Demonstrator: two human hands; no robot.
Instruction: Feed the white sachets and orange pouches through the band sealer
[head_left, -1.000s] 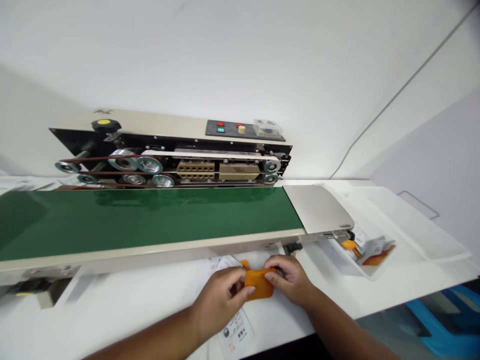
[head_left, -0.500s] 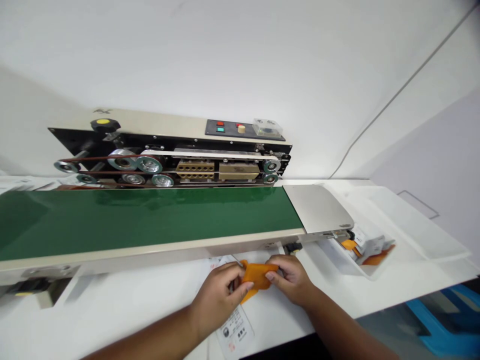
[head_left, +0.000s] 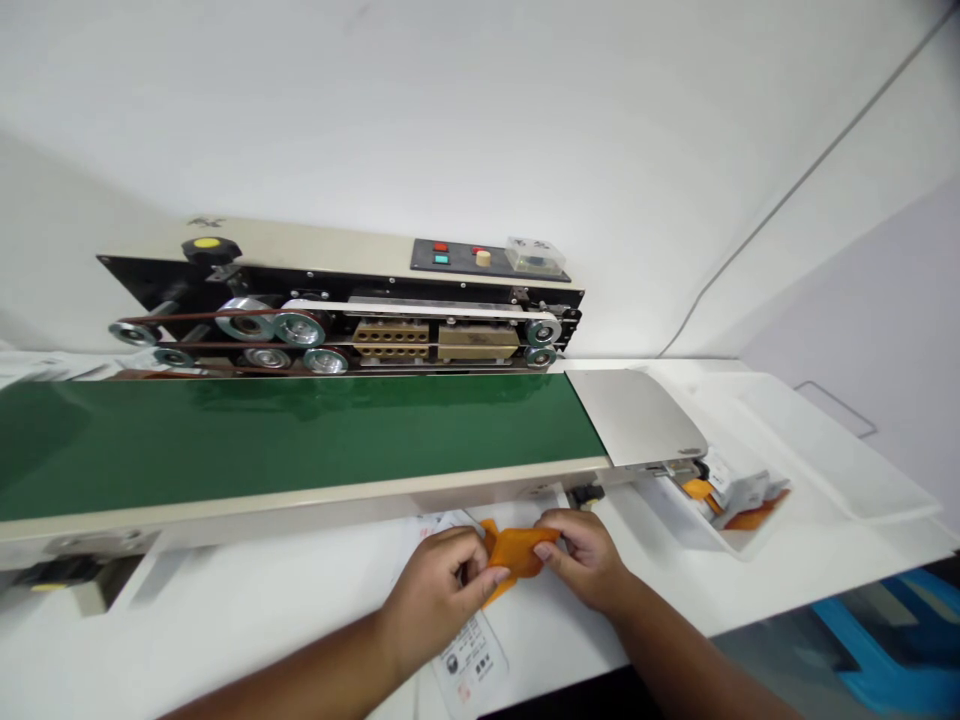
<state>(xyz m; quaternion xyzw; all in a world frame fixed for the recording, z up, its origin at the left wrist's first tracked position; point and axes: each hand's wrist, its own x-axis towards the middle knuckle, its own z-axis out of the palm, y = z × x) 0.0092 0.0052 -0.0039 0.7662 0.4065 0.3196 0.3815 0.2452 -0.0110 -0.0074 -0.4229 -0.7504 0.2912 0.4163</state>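
Green belt (head_left: 322, 435) spans left to centre, with a white bin (head_left: 697, 530) to its right. Nearer me, my left hand (head_left: 439, 590) and right hand (head_left: 585, 560) pinch an orange piece (head_left: 517, 552) between them — over printed packets (head_left: 472, 665).

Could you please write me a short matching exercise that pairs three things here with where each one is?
Things
1. small clear plastic box
2. printed white packet
3. thin orange piece

Places
A. held between the left hand and right hand
B. beside the round beige knob
C. on the white table

Pairs: 1-B, 2-C, 3-A
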